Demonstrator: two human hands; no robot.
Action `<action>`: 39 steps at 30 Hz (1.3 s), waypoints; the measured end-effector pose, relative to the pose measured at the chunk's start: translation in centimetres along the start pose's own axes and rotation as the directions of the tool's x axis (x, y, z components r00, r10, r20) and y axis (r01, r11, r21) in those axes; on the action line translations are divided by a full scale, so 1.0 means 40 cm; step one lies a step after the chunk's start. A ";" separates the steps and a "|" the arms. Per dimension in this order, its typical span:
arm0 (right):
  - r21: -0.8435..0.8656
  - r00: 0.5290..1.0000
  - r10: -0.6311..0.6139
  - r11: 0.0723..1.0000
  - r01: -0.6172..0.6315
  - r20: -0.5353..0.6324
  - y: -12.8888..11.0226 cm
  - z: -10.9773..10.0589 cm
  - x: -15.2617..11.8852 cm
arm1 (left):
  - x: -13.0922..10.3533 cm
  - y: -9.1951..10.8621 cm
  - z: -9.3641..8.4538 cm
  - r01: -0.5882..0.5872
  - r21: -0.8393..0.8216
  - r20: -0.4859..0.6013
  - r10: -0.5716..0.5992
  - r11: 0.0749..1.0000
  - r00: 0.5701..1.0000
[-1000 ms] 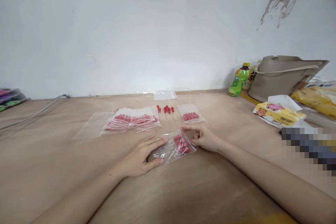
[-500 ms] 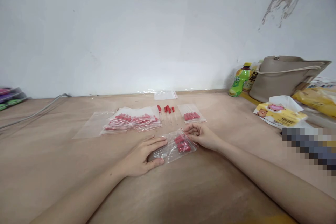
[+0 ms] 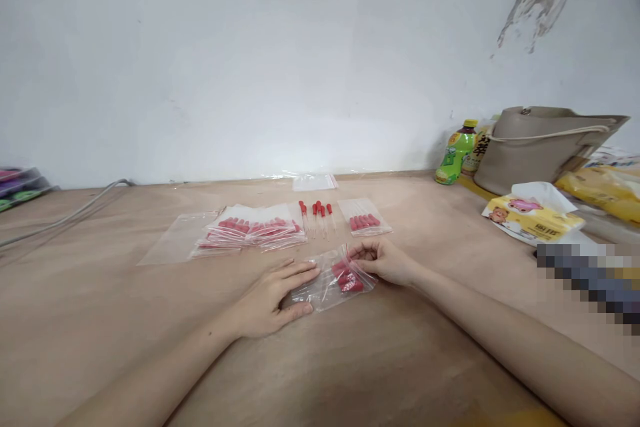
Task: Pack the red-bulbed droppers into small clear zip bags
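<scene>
A clear zip bag (image 3: 320,293) with several red-bulbed droppers (image 3: 346,275) inside lies on the table before me. My left hand (image 3: 273,297) rests on the bag's left end, thumb and fingers spread apart. At the other end, my right hand (image 3: 383,260) pinches the zip edge between thumb and fingers. Beyond the bag, several loose droppers (image 3: 319,209) with red bulbs and thin clear stems lie side by side. A filled zip bag (image 3: 365,215) lies to their right, and a fanned pile of filled zip bags (image 3: 250,230) to their left.
An empty-looking clear bag (image 3: 173,240) lies left of the pile. A white packet (image 3: 315,182) sits by the wall. On the right stand a green bottle (image 3: 456,153), a grey-beige bag (image 3: 530,150) and a yellow tissue pack (image 3: 537,217). A grey cable (image 3: 70,213) crosses the table's left side.
My right hand's fingers have curled in slightly along the bag's zip edge. My left hand stays in place on the bag.
</scene>
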State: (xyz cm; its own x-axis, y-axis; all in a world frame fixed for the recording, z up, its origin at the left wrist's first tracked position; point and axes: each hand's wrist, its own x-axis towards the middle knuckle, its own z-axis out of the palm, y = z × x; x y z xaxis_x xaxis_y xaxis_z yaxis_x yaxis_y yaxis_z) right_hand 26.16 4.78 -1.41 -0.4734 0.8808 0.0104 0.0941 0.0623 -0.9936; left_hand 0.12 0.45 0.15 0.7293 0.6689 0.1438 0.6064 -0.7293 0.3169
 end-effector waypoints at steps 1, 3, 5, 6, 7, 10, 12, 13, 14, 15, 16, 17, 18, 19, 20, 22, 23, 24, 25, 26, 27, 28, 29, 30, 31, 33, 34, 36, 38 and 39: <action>0.006 1.000 0.006 1.000 -0.006 0.006 0.000 -0.001 0.000 | 0.000 0.000 0.000 0.001 0.001 0.000 -0.001 1.000 1.000; 0.009 1.000 0.025 1.000 -0.026 0.011 0.000 -0.006 0.000 | 0.000 0.000 0.001 -0.004 -0.003 -0.003 0.004 1.000 1.000; -0.022 0.999 0.028 0.999 -0.027 0.023 -0.002 -0.010 0.001 | -0.001 -0.002 0.002 -0.012 -0.013 -0.009 0.012 1.000 1.000; -0.053 0.999 0.018 0.998 -0.016 0.041 -0.003 -0.011 0.002 | -0.001 -0.002 0.002 -0.015 -0.018 -0.013 0.015 1.000 1.000; -0.092 0.998 0.003 0.996 0.003 0.062 -0.004 -0.011 0.004 | -0.002 -0.003 0.003 -0.017 -0.022 -0.017 0.017 1.000 1.000; -0.208 0.994 -0.046 0.976 0.065 0.095 -0.008 -0.005 0.007 | -0.002 -0.006 0.005 -0.017 -0.017 -0.014 0.017 1.000 1.000; -0.235 0.995 -0.063 0.969 0.080 0.078 -0.008 -0.001 0.009 | -0.002 -0.006 0.004 -0.015 -0.007 -0.007 0.015 1.000 1.000; -0.234 0.995 -0.068 0.969 0.082 0.068 -0.007 0.001 0.010 | -0.001 -0.005 0.003 -0.012 -0.002 -0.004 0.012 1.000 1.000; -0.226 0.996 -0.069 0.971 0.080 0.059 -0.005 0.002 0.010 | -0.001 -0.004 0.001 -0.012 0.000 -0.003 0.012 1.000 1.000; -0.214 0.996 -0.068 0.974 0.077 0.050 -0.002 0.002 0.011 | 0.000 -0.002 0.000 -0.011 0.001 -0.004 0.011 1.000 1.000; -0.200 0.997 -0.066 0.977 0.073 0.040 0.000 0.001 0.011 | 0.001 0.000 -0.002 -0.011 0.002 -0.003 0.011 1.000 1.000; -0.185 0.997 -0.064 0.980 0.069 0.029 0.002 0.000 0.011 | 0.001 0.002 -0.003 -0.011 0.002 -0.004 0.011 1.000 1.000; -0.174 0.998 -0.065 0.982 0.067 0.019 0.002 -0.001 0.010 | 0.001 0.004 -0.004 -0.010 0.001 -0.007 0.010 1.000 1.000; -0.166 0.998 -0.067 0.984 0.068 0.009 0.001 -0.001 0.008 | 0.001 0.005 -0.004 -0.006 0.000 -0.013 0.006 1.000 1.000; -0.161 0.997 -0.072 0.984 0.071 0.002 -0.001 0.000 0.004 | 0.001 0.006 -0.004 0.000 -0.001 -0.021 0.000 1.000 1.000; -0.143 0.997 -0.079 0.986 0.082 0.027 -0.009 0.004 -0.006 | -0.002 0.006 -0.002 0.020 -0.001 -0.041 -0.020 1.000 0.999; -0.121 0.995 -0.079 0.989 0.086 0.056 -0.012 0.006 -0.013 | -0.003 0.005 0.000 0.033 0.001 -0.048 -0.033 0.999 0.998; -0.088 0.993 -0.080 0.992 0.088 0.087 -0.015 0.008 -0.020 | -0.005 0.003 0.002 0.047 0.005 -0.054 -0.047 0.999 0.997; -0.052 0.990 -0.082 0.995 0.089 0.114 -0.017 0.009 -0.027 | -0.007 0.002 0.004 0.061 0.010 -0.058 -0.061 0.998 0.996; -0.020 0.988 -0.085 0.996 0.089 0.131 -0.017 0.009 -0.033 | -0.008 0.001 0.006 0.074 0.017 -0.058 -0.073 0.997 0.996; -0.002 0.987 -0.083 0.996 0.084 0.137 -0.016 0.007 -0.038 | -0.009 -0.001 0.007 0.083 0.022 -0.055 -0.082 0.996 0.995; -0.003 0.989 -0.074 0.997 0.075 0.131 -0.015 0.002 -0.042 | -0.010 -0.002 0.008 0.089 0.024 -0.050 -0.088 0.996 0.995; -0.022 0.991 -0.053 0.998 0.056 0.123 -0.013 -0.004 -0.044 | -0.011 -0.003 0.008 0.091 0.023 -0.044 -0.090 0.996 0.995; -0.060 0.993 -0.019 0.998 0.026 0.115 -0.012 -0.013 -0.044 | -0.011 -0.004 0.008 0.089 0.018 -0.039 -0.088 0.996 0.995; -0.109 0.994 0.022 0.994 -0.010 0.103 -0.013 -0.023 -0.042 | -0.011 -0.004 0.007 0.081 0.010 -0.037 -0.081 0.997 0.996; -0.203 0.996 0.086 0.976 -0.078 0.027 -0.021 -0.045 -0.033 | -0.009 -0.004 0.006 0.049 -0.008 -0.044 -0.049 0.999 0.998; -0.237 0.995 0.089 0.967 -0.095 -0.037 -0.027 -0.054 -0.026 | -0.007 -0.004 0.005 0.024 -0.015 -0.053 -0.025 1.000 0.998; -0.294 0.985 0.019 0.953 -0.069 -0.171 -0.040 -0.067 -0.005 | -0.005 -0.002 0.006 -0.032 -0.028 -0.072 0.030 0.999 0.997; -0.376 0.966 -0.106 0.927 0.010 -0.234 -0.051 -0.070 0.022 | -0.004 0.000 0.007 -0.085 -0.055 -0.080 0.080 0.995 0.994; -0.431 0.958 -0.161 0.901 0.045 -0.237 -0.055 -0.068 0.039 | -0.004 0.001 0.008 -0.102 -0.075 -0.075 0.096 0.992 0.993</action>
State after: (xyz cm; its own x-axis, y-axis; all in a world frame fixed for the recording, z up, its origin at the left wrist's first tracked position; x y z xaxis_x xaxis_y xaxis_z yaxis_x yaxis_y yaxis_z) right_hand 27.62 7.29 1.10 -0.2609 0.9451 0.1968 0.4415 0.2981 -0.8463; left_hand 0.12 0.28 -0.17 0.7582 0.6048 0.2435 0.5039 -0.7806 0.3697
